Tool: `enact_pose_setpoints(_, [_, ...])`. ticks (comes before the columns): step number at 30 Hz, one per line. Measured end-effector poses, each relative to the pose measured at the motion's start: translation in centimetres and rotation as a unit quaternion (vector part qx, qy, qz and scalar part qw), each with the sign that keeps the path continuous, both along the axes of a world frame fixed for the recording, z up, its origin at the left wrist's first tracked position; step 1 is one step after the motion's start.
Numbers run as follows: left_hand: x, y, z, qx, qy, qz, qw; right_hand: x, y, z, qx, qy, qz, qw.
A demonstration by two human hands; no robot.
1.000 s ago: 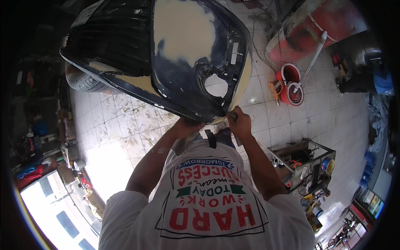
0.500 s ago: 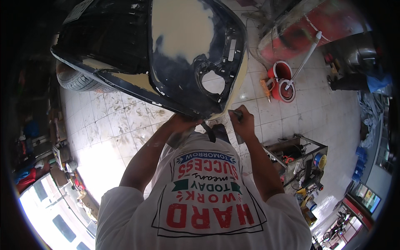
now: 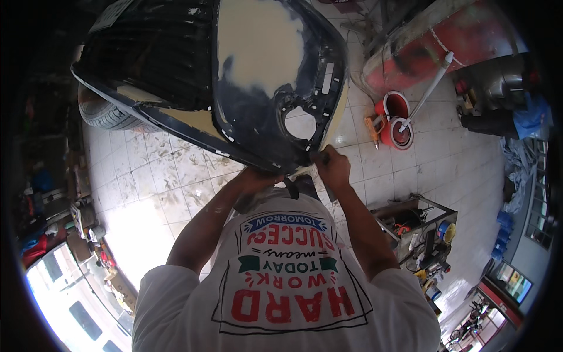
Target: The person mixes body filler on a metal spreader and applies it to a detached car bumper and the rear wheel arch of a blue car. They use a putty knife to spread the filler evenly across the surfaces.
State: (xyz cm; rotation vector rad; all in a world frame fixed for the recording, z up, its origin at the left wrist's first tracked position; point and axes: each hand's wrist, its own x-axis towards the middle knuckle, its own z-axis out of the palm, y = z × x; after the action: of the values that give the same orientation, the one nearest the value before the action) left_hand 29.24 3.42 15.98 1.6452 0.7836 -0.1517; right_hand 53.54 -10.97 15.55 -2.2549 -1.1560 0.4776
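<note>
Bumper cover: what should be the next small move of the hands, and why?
Perhaps slide the right hand along the right edge of the bumper cover: that hand is at the near corner, by a beige strip, while the left hand seems to steady the rim.

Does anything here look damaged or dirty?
Yes. The dark car bumper carries a large, ragged beige patch, so its finish looks blotchy and uneven. The tiled floor near the tyre also looks dirty, with dark smudges across pale tiles.
</note>
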Motion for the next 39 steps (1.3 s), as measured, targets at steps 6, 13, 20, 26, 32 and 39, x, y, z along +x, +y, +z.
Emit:
enact_pose_setpoints(6, [-0.2,0.1,0.5,-0.019,0.0,0.002,1.0,0.4,0.1,-0.1,-0.001,0.037,0.015,0.999])
enact_pose_setpoints(13, [0.0,0.5,0.7,0.007,0.017,-0.059,0.998,1.0,-0.1,-0.5,-0.022,0.046,0.023,0.998])
enact_pose_setpoints(20, [0.0,0.8,0.9,-0.009,-0.033,-0.041,0.999,0.5,0.0,-0.5,-0.006,-0.044,0.03,0.999])
enact_pose_setpoints(26, [0.0,0.9,1.1,0.048,-0.048,-0.063,0.996,0.4,0.1,-0.9,0.013,0.027,0.026,0.999])
enact_pose_setpoints(32, [0.0,1.6,1.0,-0.017,-0.015,-0.077,0.997,1.7,0.7,0.2,-0.109,-0.051,0.059,0.991])
enact_pose_setpoints(39, [0.5,2.8,0.6,-0.038,0.001,-0.135,0.99,4.6,-2.9,2.1,0.031,0.009,-0.135,0.99])
